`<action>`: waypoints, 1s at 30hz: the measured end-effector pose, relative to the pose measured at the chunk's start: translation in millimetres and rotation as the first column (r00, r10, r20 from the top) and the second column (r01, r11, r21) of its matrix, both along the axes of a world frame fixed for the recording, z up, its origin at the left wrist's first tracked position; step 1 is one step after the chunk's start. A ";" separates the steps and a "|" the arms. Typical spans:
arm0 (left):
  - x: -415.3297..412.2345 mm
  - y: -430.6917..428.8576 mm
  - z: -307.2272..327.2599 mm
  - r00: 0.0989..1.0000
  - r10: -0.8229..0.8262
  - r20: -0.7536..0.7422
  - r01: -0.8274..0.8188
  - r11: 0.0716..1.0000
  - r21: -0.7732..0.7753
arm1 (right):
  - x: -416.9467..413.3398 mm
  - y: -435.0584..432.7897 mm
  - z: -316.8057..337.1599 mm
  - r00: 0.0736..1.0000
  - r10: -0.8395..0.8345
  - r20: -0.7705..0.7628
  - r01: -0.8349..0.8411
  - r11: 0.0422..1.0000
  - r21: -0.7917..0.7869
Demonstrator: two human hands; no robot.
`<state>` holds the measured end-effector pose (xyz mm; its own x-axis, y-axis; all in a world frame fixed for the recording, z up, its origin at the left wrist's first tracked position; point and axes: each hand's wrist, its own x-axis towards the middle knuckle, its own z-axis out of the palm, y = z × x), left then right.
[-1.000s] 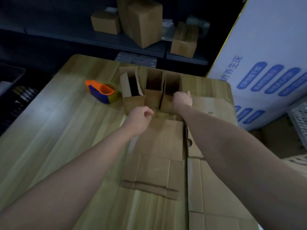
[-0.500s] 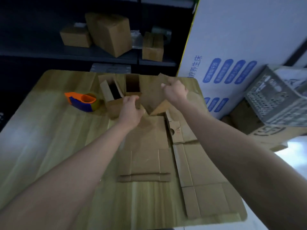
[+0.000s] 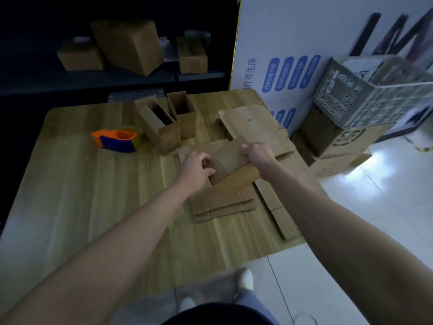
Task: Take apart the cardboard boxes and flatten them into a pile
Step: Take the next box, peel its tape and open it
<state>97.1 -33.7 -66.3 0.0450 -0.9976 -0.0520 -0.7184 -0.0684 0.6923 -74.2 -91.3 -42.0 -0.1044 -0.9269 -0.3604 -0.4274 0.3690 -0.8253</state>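
Note:
A small brown cardboard box [image 3: 230,164] lies tilted over the flattened pile [image 3: 222,205] in the middle of the wooden table [image 3: 93,195]. My left hand [image 3: 195,166] grips its left end and my right hand [image 3: 256,152] grips its far right edge. Two more small open boxes stand upright behind: one [image 3: 161,127] to the left and one [image 3: 182,116] beside it. More flat cardboard sheets [image 3: 253,123] lie along the table's right side.
An orange and blue tape dispenser [image 3: 116,140] sits at the table's left. Behind, a dark shelf [image 3: 131,78] holds several closed boxes. A white printed board [image 3: 293,43], a grey plastic crate [image 3: 365,95] and floor boxes [image 3: 339,146] stand to the right.
Both hands took one small box from the row of three and pulled it toward me over the flat pile. The camera view swung to the right.

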 end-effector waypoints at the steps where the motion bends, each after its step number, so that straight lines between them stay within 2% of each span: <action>1: 1.0 6.1 -1.7 1.000 -0.020 0.012 0.020 1.000 0.012 | 1.2 8.2 -1.5 1.000 0.011 -0.024 -0.010 1.000 0.014; 10: -26.3 39.1 -6.4 0.966 -0.232 0.113 0.223 0.971 0.090 | -5.8 59.8 -20.4 1.000 0.015 -0.019 -0.012 0.991 0.133; 13: -42.9 43.4 -11.0 0.949 -0.261 0.174 0.241 0.962 0.129 | -20.6 64.7 -32.2 0.998 -0.017 0.061 0.007 0.986 0.165; 19: -76.3 40.3 -12.6 0.905 -0.293 0.309 0.268 0.956 0.122 | -50.2 71.6 -44.8 1.000 0.016 0.026 -0.020 0.986 0.164; 24: -87.8 44.7 -21.8 0.926 -0.230 0.299 0.200 0.971 0.129 | -62.2 71.6 -53.1 0.998 0.060 0.001 -0.059 0.985 0.164; 30: -99.9 60.2 -28.9 0.987 -0.047 0.152 0.030 0.993 0.116 | -67.9 70.3 -50.1 0.975 0.170 -0.142 -0.143 0.973 0.182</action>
